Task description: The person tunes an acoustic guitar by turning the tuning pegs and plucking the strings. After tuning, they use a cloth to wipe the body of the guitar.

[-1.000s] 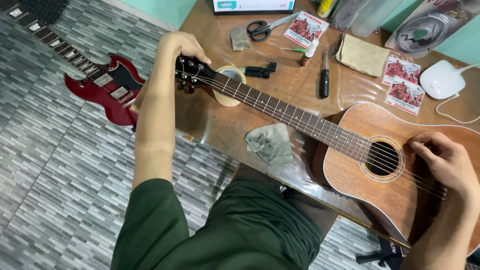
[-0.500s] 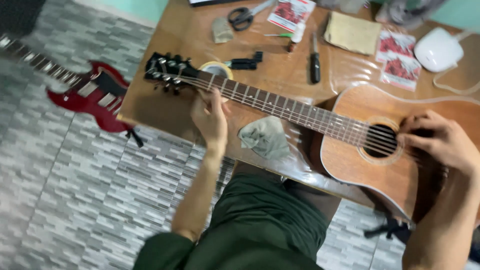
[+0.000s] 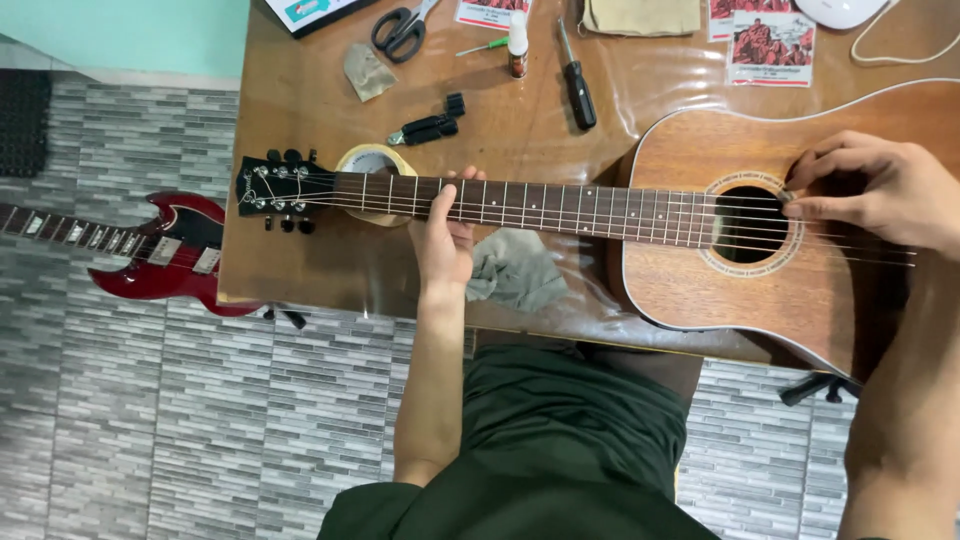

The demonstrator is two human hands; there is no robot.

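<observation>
While I reviewed the head view, the only one supplied, the acoustic guitar (image 3: 700, 270) lay flat on the brown surface (image 3: 300, 120), its body to the right and its headstock (image 3: 275, 187) to the left, resting over a roll of tape (image 3: 368, 160).

The left hand (image 3: 443, 235) was wrapped around the neck near the first frets, thumb over the upper edge, fingers curled beneath, closed on the neck. The right hand (image 3: 880, 190) sat over the strings just beside the sound hole (image 3: 748, 224), fingertips pinched together as if plucking; whether it held a pick I could not tell.

A grey cloth (image 3: 515, 270) lay under the neck, just beside the left wrist. Farther back on the surface were scissors (image 3: 400, 28), a black screwdriver (image 3: 577, 75), a small bottle (image 3: 517, 45), a black string winder (image 3: 430, 127) and printed string packets (image 3: 770, 48). A red electric guitar (image 3: 150, 255) lay on the tiled floor (image 3: 130, 420), against the left edge of the surface.

Risks, in my judgement: the lower bout overhung the near edge of the surface, so a hard pull could slide the instrument off. The headstock rested only on the tape roll, so sideways pressure could tip it. A string tightened too far could snap toward the right hand.
</observation>
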